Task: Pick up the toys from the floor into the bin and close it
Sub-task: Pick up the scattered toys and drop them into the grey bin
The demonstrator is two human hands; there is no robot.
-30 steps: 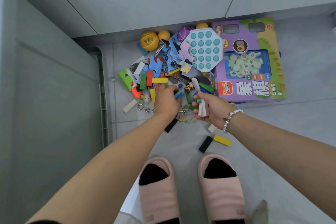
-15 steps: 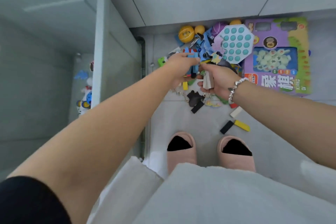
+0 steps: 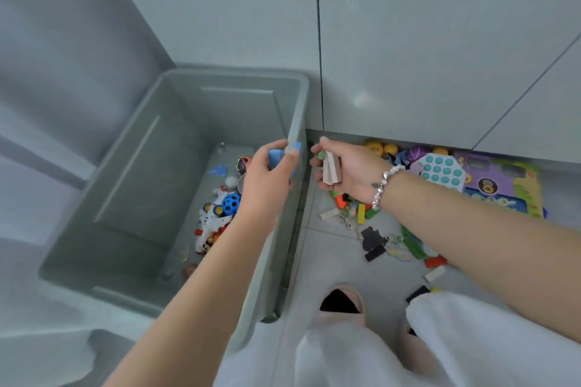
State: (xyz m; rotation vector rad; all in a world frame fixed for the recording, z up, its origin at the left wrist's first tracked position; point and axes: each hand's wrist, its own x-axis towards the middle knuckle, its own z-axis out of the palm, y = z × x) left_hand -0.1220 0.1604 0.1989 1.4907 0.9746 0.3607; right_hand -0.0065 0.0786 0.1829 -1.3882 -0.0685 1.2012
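Note:
A grey plastic bin stands open on the left, with several toys on its bottom, among them a blue holed ball and a white toy vehicle. My left hand hovers over the bin's right wall and grips blue foam pieces. My right hand is just right of the bin's rim and holds pale wooden blocks. A heap of toys lies on the floor to the right.
A teal pop-bubble toy, a purple game box, orange balls and scattered blocks lie along a white cabinet front. My pink slippers stand on the grey tiles near the bin's front corner.
Both hands have lifted off the toy heap and swung left toward the bin, carrying the blue pieces and the wooden blocks. The view has turned left, showing the whole bin.

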